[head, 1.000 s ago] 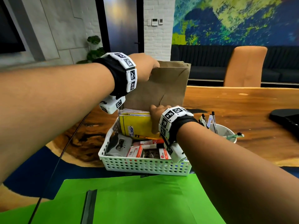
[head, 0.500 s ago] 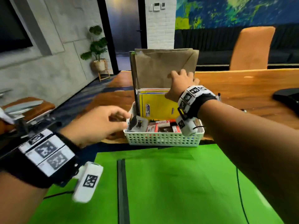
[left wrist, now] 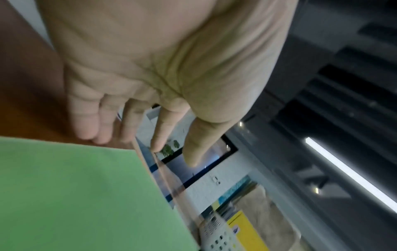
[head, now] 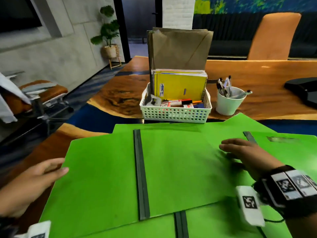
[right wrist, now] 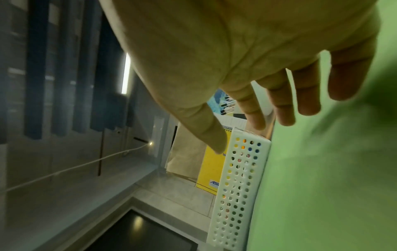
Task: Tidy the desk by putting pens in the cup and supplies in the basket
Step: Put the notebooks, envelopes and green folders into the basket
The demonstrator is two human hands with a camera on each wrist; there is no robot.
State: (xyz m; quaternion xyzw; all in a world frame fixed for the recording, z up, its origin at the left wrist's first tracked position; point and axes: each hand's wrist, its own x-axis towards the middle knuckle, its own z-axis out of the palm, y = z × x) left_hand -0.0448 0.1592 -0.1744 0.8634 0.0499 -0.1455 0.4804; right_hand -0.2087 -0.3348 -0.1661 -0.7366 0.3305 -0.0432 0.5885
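- Your left hand (head: 34,179) and right hand (head: 243,155) are hovering flat, holding nothing.
- The green folder (head: 106,169) is looking light and floppy; try gripping its near-left and right edges.

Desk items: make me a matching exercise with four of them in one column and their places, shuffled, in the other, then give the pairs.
Things:
1. pens
2. yellow notebook
3. right hand
4. left hand

Places:
A. at the left edge of the top green folder
B. standing in the white cup
C. over the right part of the green folder, fingers spread
D. upright in the white basket, in front of the brown envelope

Pairs: 1-B, 2-D, 3-C, 4-A
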